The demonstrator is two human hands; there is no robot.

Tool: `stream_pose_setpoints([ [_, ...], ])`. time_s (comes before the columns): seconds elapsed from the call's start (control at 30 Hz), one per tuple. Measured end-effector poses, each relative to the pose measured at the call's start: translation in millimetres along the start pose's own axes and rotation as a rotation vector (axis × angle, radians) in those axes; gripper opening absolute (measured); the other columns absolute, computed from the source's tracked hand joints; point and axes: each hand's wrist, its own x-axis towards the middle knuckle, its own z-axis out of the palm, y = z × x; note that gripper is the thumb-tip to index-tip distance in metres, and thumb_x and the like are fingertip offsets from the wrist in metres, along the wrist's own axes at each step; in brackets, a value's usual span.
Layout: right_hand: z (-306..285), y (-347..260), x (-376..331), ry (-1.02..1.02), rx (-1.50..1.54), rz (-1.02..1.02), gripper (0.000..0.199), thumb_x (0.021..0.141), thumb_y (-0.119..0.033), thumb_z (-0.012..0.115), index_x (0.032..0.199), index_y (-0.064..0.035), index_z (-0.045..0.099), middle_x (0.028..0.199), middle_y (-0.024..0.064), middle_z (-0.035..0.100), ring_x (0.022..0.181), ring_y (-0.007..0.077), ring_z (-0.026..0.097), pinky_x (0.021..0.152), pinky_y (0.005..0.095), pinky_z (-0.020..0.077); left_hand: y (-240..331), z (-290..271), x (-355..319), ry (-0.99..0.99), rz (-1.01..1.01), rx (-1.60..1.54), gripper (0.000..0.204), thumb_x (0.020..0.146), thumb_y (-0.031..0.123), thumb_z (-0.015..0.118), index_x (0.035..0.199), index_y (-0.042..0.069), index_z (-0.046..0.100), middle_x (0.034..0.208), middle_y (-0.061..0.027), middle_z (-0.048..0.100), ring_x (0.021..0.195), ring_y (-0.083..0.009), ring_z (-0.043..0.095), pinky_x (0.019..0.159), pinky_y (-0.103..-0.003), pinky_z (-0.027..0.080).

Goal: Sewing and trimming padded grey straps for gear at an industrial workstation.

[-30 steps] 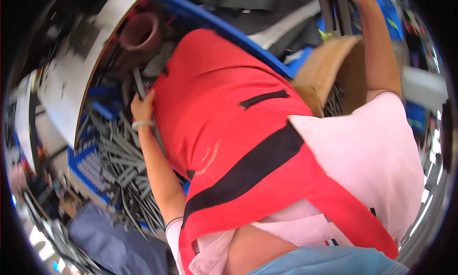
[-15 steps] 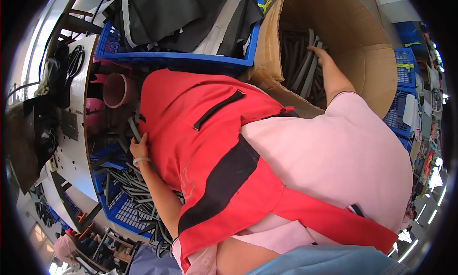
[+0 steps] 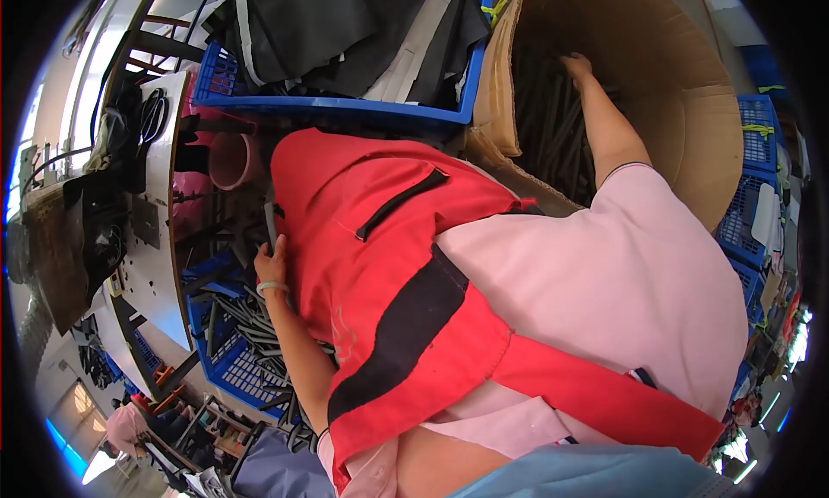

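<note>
My right hand point(image 3: 579, 66) is inside a large cardboard box point(image 3: 691, 122), above a pile of long dark-grey strips point(image 3: 553, 122). Its fingers look loosely extended, with no strip in them. Down at my left side, my left hand point(image 3: 272, 263) is closed around a short grey strip point(image 3: 270, 224) that stands up beside my red apron point(image 3: 345, 196). Below that hand is a blue plastic crate point(image 3: 226, 360) holding many loose grey strips point(image 3: 250, 325). My left forearm covers part of this crate.
Ahead, a blue crate point(image 3: 337, 108) holds black sheets point(image 3: 311, 32). A worktable point(image 3: 155, 230) with scissors and dark cloth stands on the left, by a pink bucket point(image 3: 231, 161). Blue crates point(image 3: 747, 209) are stacked at right. Another person point(image 3: 128, 427) is at lower left.
The grey strips in my right hand have been let go into the box, and that hand has risen slightly. My left hand still holds its strip. The whole view has shifted a little.
</note>
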Motion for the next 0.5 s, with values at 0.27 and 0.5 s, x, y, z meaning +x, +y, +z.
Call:
stream_pose_setpoints([
  [0.27,5,-229,-121,0.015,0.495,-0.747,0.029,0.085,-0.009,0.064,0.113,-0.0059,0.061,0.085,-0.0007,0.062,0.075,0.0087,0.058,0.067,0.0222,0.0456,58,-30,-27,-0.105,-0.106,-0.559,0.012,0.086,0.015,0.070,0.089,0.005,0.066,0.070,0.0074,0.057,0.059,-0.0017,0.046,0.052,-0.018,0.035],
  [0.5,159,-314,-419,-0.279,-0.224,-2.326,0.052,0.076,-0.012,0.066,0.126,-0.0162,0.053,0.094,0.0018,0.064,0.093,0.0197,0.059,0.084,0.0313,0.0430,210,-35,-21,0.045,0.361,-0.722,0.011,0.085,0.007,0.069,0.092,-0.001,0.065,0.072,0.0032,0.059,0.059,-0.0027,0.048,0.052,-0.020,0.038],
])
